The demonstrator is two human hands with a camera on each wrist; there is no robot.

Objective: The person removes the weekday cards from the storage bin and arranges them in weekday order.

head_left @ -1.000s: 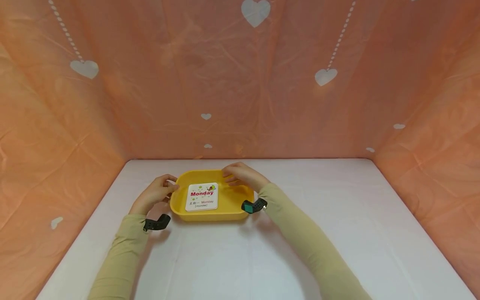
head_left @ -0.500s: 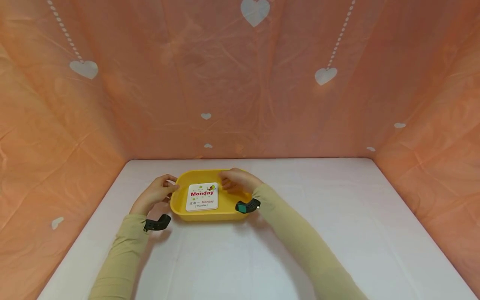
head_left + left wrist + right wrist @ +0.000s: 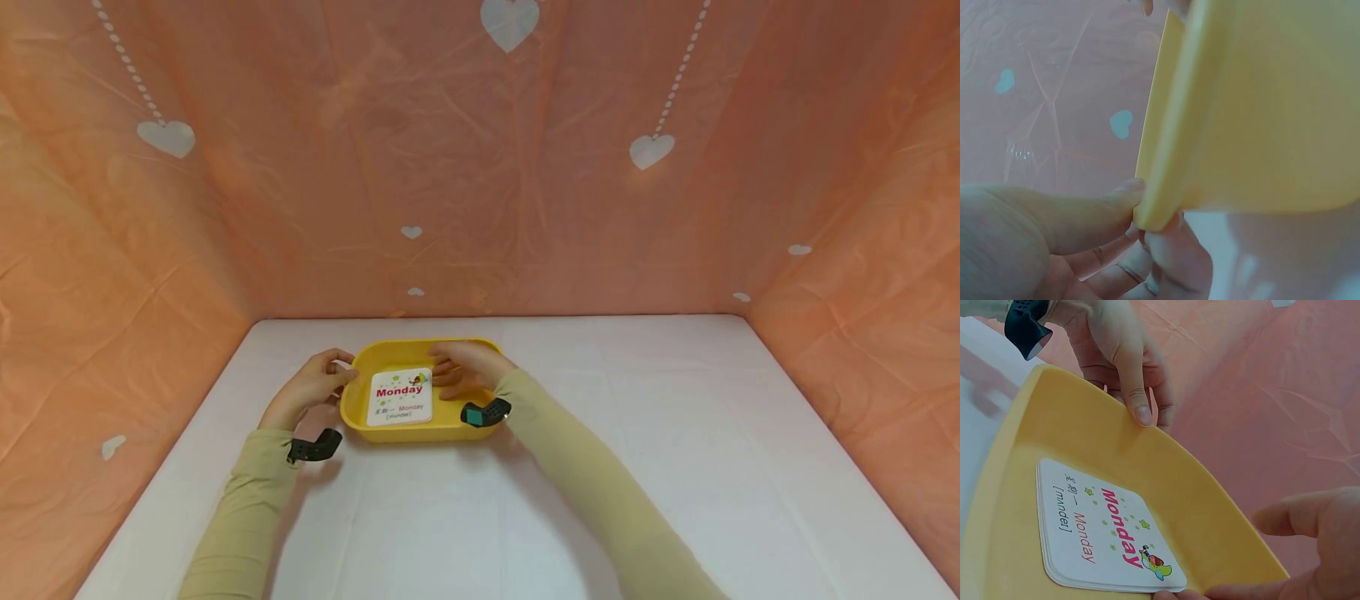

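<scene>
A yellow plastic tray [image 3: 427,434] stands on the white table. In it lies a neat stack of white flashcards [image 3: 400,397]; the top one reads "Monday" and bears a small cartoon figure. My left hand [image 3: 311,387] pinches the tray's left rim, thumb on one side and fingers on the other, as the left wrist view of the tray [image 3: 1272,112] shows. Inside the tray, my right hand [image 3: 474,367] reaches over from the right with loosely bent fingers. In the right wrist view its fingertips [image 3: 1179,594] meet the edge of the flashcards [image 3: 1097,531].
The white tabletop [image 3: 712,433] extends to the front and right of the tray. Orange sheeting [image 3: 585,250] with pale hearts encloses the back and both sides. A dark band [image 3: 315,447] sits on the left wrist, another band [image 3: 487,412] on the right.
My right hand has moved left within the tray to the flashcards. The stack has slid slightly left. My left hand and the tray have stayed put.
</scene>
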